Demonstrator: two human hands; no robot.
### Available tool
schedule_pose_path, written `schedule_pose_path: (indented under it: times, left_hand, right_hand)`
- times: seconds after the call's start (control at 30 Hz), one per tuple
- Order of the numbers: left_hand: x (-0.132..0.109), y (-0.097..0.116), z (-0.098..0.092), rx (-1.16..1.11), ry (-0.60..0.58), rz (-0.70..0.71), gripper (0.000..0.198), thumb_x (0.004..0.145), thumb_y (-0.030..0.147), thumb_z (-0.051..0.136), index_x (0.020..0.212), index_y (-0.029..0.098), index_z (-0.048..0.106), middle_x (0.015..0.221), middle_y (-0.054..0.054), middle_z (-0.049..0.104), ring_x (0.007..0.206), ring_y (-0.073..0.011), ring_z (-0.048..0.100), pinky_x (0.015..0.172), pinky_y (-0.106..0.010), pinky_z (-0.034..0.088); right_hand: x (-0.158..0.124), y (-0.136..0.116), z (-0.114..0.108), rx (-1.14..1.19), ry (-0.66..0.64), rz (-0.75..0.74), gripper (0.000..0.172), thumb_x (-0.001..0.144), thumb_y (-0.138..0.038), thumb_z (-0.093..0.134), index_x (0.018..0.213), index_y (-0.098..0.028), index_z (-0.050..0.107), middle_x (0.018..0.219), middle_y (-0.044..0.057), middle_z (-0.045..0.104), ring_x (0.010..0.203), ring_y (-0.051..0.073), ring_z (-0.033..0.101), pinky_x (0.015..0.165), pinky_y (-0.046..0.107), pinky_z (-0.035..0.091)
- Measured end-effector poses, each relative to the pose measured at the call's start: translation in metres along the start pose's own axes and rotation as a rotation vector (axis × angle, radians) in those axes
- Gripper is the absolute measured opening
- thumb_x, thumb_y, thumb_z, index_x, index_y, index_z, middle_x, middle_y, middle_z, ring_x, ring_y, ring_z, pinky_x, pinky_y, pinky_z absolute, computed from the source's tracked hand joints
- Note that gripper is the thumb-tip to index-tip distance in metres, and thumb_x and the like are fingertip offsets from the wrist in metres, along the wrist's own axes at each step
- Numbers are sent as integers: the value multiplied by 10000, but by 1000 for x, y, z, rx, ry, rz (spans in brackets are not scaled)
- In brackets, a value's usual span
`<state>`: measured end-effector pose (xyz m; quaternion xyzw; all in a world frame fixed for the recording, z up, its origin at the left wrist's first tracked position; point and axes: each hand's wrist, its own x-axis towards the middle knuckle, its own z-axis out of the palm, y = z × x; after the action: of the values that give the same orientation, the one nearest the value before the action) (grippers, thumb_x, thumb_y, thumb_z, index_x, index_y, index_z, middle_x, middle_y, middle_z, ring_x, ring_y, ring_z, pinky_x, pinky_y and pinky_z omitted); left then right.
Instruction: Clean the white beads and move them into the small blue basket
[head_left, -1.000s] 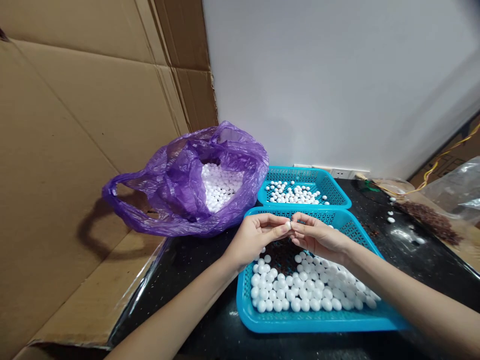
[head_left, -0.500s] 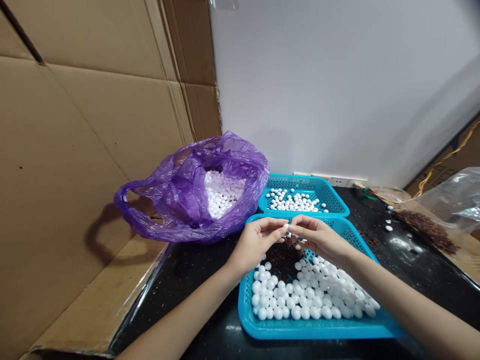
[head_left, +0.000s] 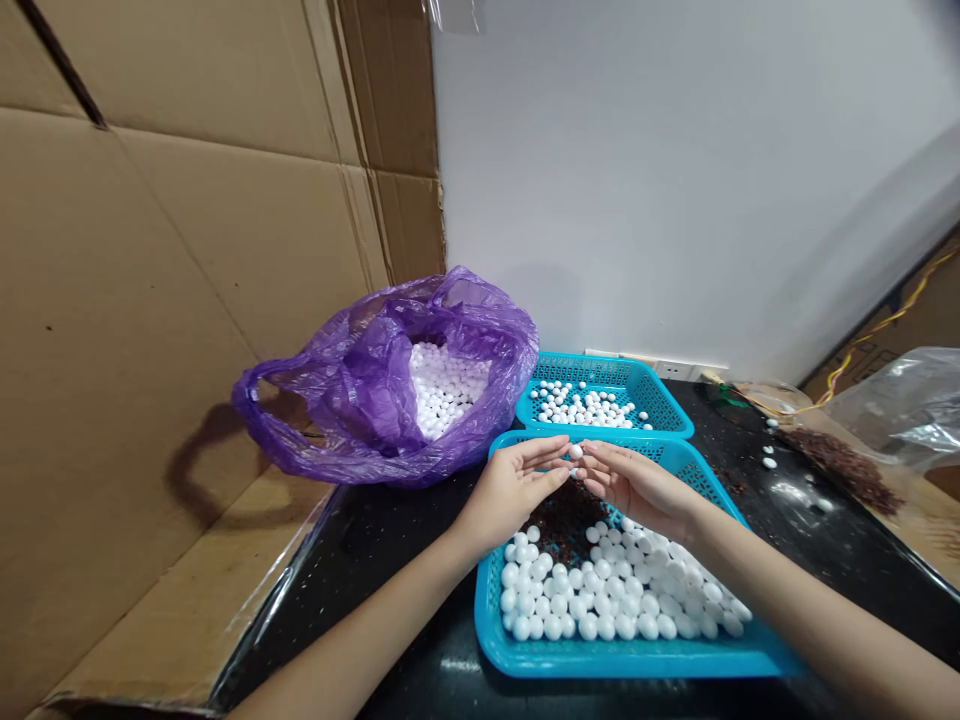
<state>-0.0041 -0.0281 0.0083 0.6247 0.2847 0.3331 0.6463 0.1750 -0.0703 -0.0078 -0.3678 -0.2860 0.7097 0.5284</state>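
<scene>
Above the near blue basket (head_left: 637, 660), my left hand (head_left: 517, 490) and my right hand (head_left: 637, 488) meet at their fingertips. A small white ball (head_left: 576, 452) is pinched between the fingertips of both hands. Just below it, a second small white piece (head_left: 575, 473) shows between the fingers; its shape is partly hidden. Under my hands lies a patch of dark brown shreds (head_left: 566, 525). Several loose white balls (head_left: 600, 600) cover the front and right of this basket.
A purple plastic bag (head_left: 360, 390) full of white balls stands open at the left. Behind is a second blue basket (head_left: 660, 400) with smaller white pieces. Brown shreds (head_left: 844, 465) and clear plastic (head_left: 915, 400) lie at the right. Cardboard (head_left: 187, 250) walls the left side.
My fingers have shifted around the ball, with the fingertips slightly further apart and two white pieces showing more plainly. The view has moved slightly.
</scene>
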Motion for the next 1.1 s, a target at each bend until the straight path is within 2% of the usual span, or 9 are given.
schedule_pose_path:
  times: [0.13, 0.23, 0.43, 0.53, 0.7, 0.83, 0.93, 1.0, 1.1]
  left_hand:
    - [0, 0, 0, -11, -4, -15, 529, 738, 185, 666, 1235, 89, 515, 1289, -151, 545, 1184, -236, 524, 1038, -378, 405]
    - [0, 0, 1, -24, 16, -22, 588, 735, 171, 659, 1278, 82, 455, 1327, -168, 504, 1166, -239, 539, 1023, -387, 421]
    - [1, 1, 1, -8, 6, -16, 589, 739, 166, 643, 1278, 73, 425, 1339, -174, 488, 1181, -235, 523, 1025, -390, 418]
    - [0, 1, 1, -6, 2, -20, 591, 741, 174, 641, 1279, 77, 417, 1341, -174, 484, 1187, -233, 519, 1022, -389, 421]
    - [0, 1, 1, 10, -4, -19, 584, 757, 192, 631, 1283, 84, 403, 1343, -172, 479, 1189, -219, 516, 1024, -382, 417]
    - [1, 2, 2, 50, -14, -7, 552, 772, 188, 618, 1273, 95, 405, 1336, -164, 485, 1183, -198, 517, 1008, -354, 428]
    - [0, 2, 1, 145, -17, 43, 484, 783, 177, 601, 1236, 121, 438, 1287, -139, 526, 1135, -187, 549, 942, -330, 473]
    - [-1, 2, -1, 324, -27, 106, 380, 810, 171, 562, 1184, 154, 495, 1207, -102, 583, 1061, -180, 585, 881, -325, 495]
    - [-3, 3, -6, 753, -95, 200, 201, 839, 156, 513, 1010, 183, 616, 1034, -48, 657, 964, -192, 607, 848, -347, 477]
  right_hand:
    - [3, 1, -3, 85, 88, 13, 146, 768, -174, 695, 888, -92, 682, 860, 46, 705, 876, 113, 667, 803, 154, 531]
    - [4, -1, -5, 118, 176, 35, 101, 793, -125, 648, 881, -87, 681, 880, 62, 713, 895, 125, 672, 794, 147, 545]
    - [2, -7, -5, 163, 263, -9, 112, 799, -106, 618, 893, -82, 673, 937, 85, 708, 987, 156, 647, 865, 167, 530]
    - [2, -13, -4, 225, 334, -97, 80, 828, -144, 587, 827, -107, 658, 970, 101, 696, 1076, 171, 605, 921, 184, 500]
    - [2, -21, -5, 242, 408, -261, 178, 896, -238, 496, 801, -151, 618, 1109, 112, 632, 1183, 194, 526, 983, 288, 472]
    - [-1, -22, -4, 159, 334, -268, 193, 906, -304, 471, 924, -174, 614, 1275, 101, 537, 1240, 188, 465, 987, 311, 457]
    - [-4, -22, -2, 12, 213, -274, 229, 888, -363, 499, 1041, -223, 595, 1340, 54, 490, 1229, 185, 466, 976, 332, 448]
    - [-6, -21, -1, -174, 138, -265, 251, 853, -366, 557, 1065, -237, 589, 1278, 50, 539, 1116, 184, 544, 909, 328, 471]
    - [-8, -17, 0, -575, 70, -245, 187, 797, -311, 627, 951, -207, 616, 996, 46, 640, 822, 151, 599, 712, 284, 483]
